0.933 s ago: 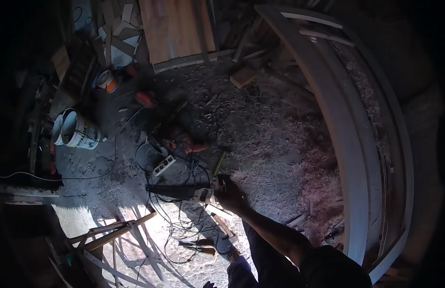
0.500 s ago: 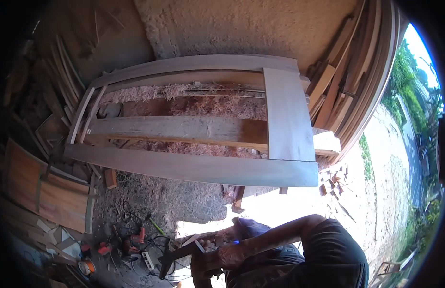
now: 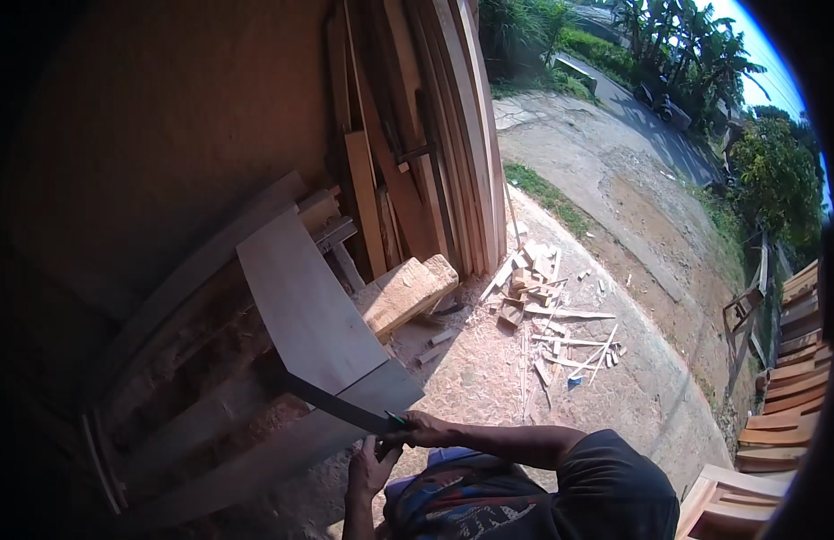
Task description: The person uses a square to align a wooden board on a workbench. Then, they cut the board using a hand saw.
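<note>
My right hand (image 3: 419, 431) is closed around the near end of a long dark flat bar (image 3: 331, 405). The bar runs up and to the left across the corner of a pale wooden door frame (image 3: 309, 306) that lies on the sawdust-covered ground. A small green part shows where the hand grips the bar. My left hand (image 3: 370, 466) rises from the lower edge and meets the same end of the bar from below, fingers up against it. Whether it grips is unclear. My dark sleeve and patterned clothing fill the lower middle.
Long planks and curved boards (image 3: 435, 153) lean on the wall behind. A thick wood block (image 3: 408, 292) and scattered offcuts (image 3: 547, 306) lie on the ground. A dirt road (image 3: 615, 180) with trees runs at the right, and stacked timber (image 3: 790, 387) stands at the right edge.
The view has swung from a dark floor with power tools and cables, over the whole door frame, to its right corner. Both hands now meet at the dark bar.
</note>
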A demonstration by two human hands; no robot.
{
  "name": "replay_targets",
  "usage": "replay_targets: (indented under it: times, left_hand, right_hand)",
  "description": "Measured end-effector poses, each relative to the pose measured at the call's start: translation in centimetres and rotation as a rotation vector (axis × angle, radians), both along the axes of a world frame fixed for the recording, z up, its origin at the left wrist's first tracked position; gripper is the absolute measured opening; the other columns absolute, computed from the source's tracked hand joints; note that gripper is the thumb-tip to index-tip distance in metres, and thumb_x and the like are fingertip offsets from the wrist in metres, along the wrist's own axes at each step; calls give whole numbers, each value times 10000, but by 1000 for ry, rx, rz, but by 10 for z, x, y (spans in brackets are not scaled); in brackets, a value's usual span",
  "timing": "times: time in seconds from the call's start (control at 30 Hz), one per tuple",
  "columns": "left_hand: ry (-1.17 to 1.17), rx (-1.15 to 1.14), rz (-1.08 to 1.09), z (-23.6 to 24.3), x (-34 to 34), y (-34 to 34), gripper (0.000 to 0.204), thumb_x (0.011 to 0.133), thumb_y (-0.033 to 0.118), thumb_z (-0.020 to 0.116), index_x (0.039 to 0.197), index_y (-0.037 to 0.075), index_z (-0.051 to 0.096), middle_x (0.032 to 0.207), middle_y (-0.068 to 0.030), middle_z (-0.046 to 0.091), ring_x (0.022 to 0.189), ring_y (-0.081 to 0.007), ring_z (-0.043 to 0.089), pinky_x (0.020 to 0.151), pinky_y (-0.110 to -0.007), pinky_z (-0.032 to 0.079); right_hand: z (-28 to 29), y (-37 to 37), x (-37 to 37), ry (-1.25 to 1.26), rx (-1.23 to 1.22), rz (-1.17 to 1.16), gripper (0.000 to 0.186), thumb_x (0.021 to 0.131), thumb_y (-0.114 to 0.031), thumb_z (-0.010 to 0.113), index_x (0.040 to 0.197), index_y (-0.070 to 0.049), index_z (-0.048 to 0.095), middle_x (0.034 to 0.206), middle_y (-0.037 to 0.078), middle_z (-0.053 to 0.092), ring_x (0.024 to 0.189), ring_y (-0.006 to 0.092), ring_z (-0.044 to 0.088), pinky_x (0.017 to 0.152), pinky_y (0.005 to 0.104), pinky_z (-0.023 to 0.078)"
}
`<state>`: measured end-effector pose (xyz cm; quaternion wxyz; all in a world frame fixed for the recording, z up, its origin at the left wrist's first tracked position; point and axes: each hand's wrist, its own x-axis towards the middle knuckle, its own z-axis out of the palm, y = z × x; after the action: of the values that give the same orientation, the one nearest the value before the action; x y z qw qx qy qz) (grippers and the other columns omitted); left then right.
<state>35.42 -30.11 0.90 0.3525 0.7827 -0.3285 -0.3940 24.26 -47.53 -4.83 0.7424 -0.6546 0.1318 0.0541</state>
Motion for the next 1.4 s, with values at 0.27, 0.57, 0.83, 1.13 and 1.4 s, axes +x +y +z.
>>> replay_targets:
  times: [0.27, 0.57, 0.83, 1.13, 1.4]
  left_hand:
    - [-726, 90, -576, -48, 27, -37, 1235, 729, 567, 838, 1666, 151, 150, 1711, -215, 144, 1556, -461, 154, 1246, -596, 145]
    - [-792, -71, -671, -64, 37, -64, 1071, 748, 575, 810, 1637, 255, 305, 1687, -258, 181, 1546, -503, 143, 1234, -655, 103]
    - [-769, -63, -740, -60, 50, -87, 1024, 704, 563, 829, 1589, 260, 415, 1673, -234, 246, 1544, -485, 169, 1228, -662, 124]
    - [-785, -93, -709, -65, 44, -91, 978, 701, 585, 814, 1558, 257, 475, 1672, -189, 286, 1545, -467, 180, 1213, -689, 122]
    - [-770, -101, -715, -67, 50, -94, 1050, 682, 543, 846, 1599, 284, 402, 1715, -141, 205, 1580, -427, 112, 1220, -699, 71]
  right_hand:
    - [-8, -23, -29, 160, 213, -402, 425, 951, -514, 717, 1136, -133, 689, 760, -26, 552, 608, 71, 464, 493, 244, 350]
    - [-17, -34, -35, 269, 204, -442, 430, 932, -539, 733, 1080, -136, 751, 697, -18, 552, 604, 66, 500, 490, 243, 357]
    - [1, -42, -35, 394, 155, -529, 474, 897, -539, 762, 1025, -82, 750, 723, 21, 625, 594, 103, 535, 503, 284, 382]
    - [20, -59, -39, 495, 229, -469, 514, 925, -590, 702, 995, -83, 746, 722, 16, 629, 601, 114, 543, 504, 287, 397]
    - [-36, -50, -36, 328, 278, -516, 471, 1010, -540, 617, 945, -87, 732, 698, -5, 605, 581, 80, 493, 507, 262, 355]
